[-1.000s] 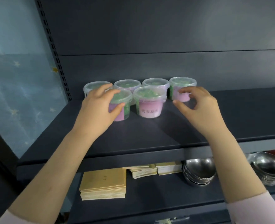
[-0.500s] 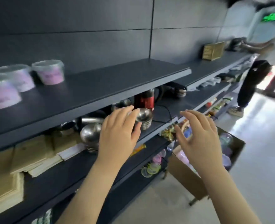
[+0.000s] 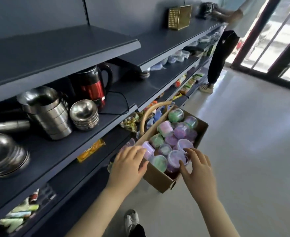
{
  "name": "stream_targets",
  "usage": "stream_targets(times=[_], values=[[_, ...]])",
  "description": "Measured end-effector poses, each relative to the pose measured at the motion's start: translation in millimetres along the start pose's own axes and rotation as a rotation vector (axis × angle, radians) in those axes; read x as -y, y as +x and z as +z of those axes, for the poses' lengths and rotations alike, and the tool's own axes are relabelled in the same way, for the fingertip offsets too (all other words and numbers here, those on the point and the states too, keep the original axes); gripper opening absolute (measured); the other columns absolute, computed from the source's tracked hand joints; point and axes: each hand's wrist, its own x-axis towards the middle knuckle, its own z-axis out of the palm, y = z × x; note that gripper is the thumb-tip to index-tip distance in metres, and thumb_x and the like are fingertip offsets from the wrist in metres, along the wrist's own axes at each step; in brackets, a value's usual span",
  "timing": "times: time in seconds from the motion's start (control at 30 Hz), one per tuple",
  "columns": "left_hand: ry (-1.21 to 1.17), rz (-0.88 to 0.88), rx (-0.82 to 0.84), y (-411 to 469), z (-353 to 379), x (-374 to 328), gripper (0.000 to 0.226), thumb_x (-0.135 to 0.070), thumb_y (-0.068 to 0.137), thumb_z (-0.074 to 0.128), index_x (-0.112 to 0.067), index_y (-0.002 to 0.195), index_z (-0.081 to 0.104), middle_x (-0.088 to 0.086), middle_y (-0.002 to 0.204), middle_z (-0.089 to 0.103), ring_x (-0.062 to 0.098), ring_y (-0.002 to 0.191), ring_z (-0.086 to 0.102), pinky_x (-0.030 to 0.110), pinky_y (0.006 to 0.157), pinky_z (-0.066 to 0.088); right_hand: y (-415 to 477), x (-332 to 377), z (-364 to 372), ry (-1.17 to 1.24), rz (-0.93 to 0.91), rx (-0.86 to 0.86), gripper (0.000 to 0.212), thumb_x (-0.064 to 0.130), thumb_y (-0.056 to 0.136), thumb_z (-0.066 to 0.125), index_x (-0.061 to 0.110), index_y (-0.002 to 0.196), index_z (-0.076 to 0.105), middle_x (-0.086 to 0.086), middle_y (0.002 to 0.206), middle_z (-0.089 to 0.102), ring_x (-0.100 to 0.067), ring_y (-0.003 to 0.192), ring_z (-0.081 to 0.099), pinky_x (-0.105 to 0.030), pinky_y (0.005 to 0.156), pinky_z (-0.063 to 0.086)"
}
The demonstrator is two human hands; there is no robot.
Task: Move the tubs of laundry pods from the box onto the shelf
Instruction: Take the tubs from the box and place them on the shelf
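At lower centre, in the cardboard box, the half-open left hand reaches a lilac tub and the right hand straddles a clear-lidded tub; whether either grips is unclear. Best: pinch under lids, lift straight.

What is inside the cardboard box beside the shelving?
Clear lidded tubs of laundry pods, purple and green, piled up, some lying on their sides. The cardboard box floor and any lower tubs are hidden beneath the pile.

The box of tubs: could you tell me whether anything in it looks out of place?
Yes: the tubs lie jumbled in the box, several tipped on their sides, such as one pink and green tub.
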Motion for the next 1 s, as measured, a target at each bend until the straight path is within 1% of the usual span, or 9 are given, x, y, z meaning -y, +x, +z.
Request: stream_targets(times=[0.13,0.3,0.43,0.6,0.7,0.77,0.9,0.93,1.0], values=[[-0.045,-0.042,0.106,37,52,1,0.037,-0.035,0.082,0.069,-0.020,0.116,0.066,-0.003,0.115,0.065,0.019,0.108,0.061,0.035,0.087,0.051,37,-46,21,-0.058,0.034,0.113,0.042,0.015,0.079,0.077,0.015,0.119,0.063,-0.002,0.119,0.063,-0.029,0.104,0.058,-0.037,0.084,0.049],[-0.086,-0.072,0.208,79,104,-2,0.037,-0.036,0.080,0.070,-0.019,0.112,0.066,-0.003,0.109,0.066,0.020,0.101,0.063,0.036,0.081,0.052,76,-99,46,0.017,0.169,0.156,0.041,0.016,0.084,0.073,0.014,0.122,0.061,-0.001,0.119,0.061,-0.028,0.107,0.056,-0.033,0.089,0.045],[-0.132,-0.146,0.275,114,141,-3,0.036,-0.036,0.083,0.067,-0.018,0.115,0.065,-0.003,0.111,0.066,0.022,0.103,0.061,0.038,0.088,0.050,108,-144,61,0.056,0.232,0.231,0.043,0.017,0.085,0.070,0.012,0.126,0.058,-0.003,0.122,0.059,-0.028,0.113,0.054,-0.032,0.093,0.042],[-0.145,-0.323,0.355,170,208,-4,0.040,-0.039,0.091,0.057,-0.020,0.126,0.059,-0.004,0.126,0.060,0.021,0.118,0.053,0.038,0.097,0.043,185,-215,97,0.041,0.242,0.316,0.038,0.010,0.083,0.072,0.005,0.118,0.060,-0.009,0.109,0.062,-0.036,0.104,0.056,-0.034,0.089,0.040],[-0.155,-0.432,0.375,204,251,-6,0.040,-0.035,0.092,0.057,-0.016,0.127,0.059,-0.001,0.126,0.060,0.023,0.114,0.054,0.038,0.095,0.043,243,-257,127,0.067,0.281,0.414,0.042,0.010,0.083,0.069,0.005,0.123,0.058,-0.015,0.121,0.059,-0.040,0.107,0.055,-0.041,0.091,0.044],[-0.163,-0.510,0.367,226,282,-7,0.041,-0.033,0.092,0.060,-0.013,0.128,0.059,0.002,0.126,0.060,0.024,0.114,0.055,0.036,0.094,0.044,282,-285,152,0.091,0.299,0.447,0.048,0.012,0.084,0.066,0.007,0.130,0.054,-0.016,0.128,0.055,-0.039,0.114,0.052,-0.039,0.093,0.042],[-0.204,-0.662,0.347,264,349,0,0.052,-0.033,0.091,0.063,-0.011,0.136,0.051,0.007,0.135,0.054,0.027,0.123,0.051,0.038,0.097,0.042,349,-332,216,0.156,0.290,0.516,0.059,0.018,0.087,0.065,0.007,0.141,0.044,-0.019,0.137,0.049,-0.040,0.124,0.046,-0.046,0.104,0.039],[-0.216,-0.698,0.339,272,365,2,0.055,-0.034,0.091,0.063,-0.011,0.139,0.048,0.008,0.138,0.051,0.027,0.126,0.048,0.039,0.099,0.041,363,-341,232,0.169,0.289,0.532,0.062,0.022,0.089,0.065,0.009,0.144,0.041,-0.017,0.142,0.047,-0.036,0.128,0.044,-0.044,0.107,0.037],[-0.239,-0.771,0.313,286,391,7,0.061,-0.033,0.090,0.065,-0.010,0.142,0.044,0.013,0.142,0.048,0.029,0.130,0.045,0.042,0.103,0.041,385,-354,260,0.194,0.263,0.546,0.067,0.027,0.090,0.065,0.013,0.148,0.035,-0.011,0.148,0.042,-0.028,0.135,0.040,-0.035,0.110,0.032]])
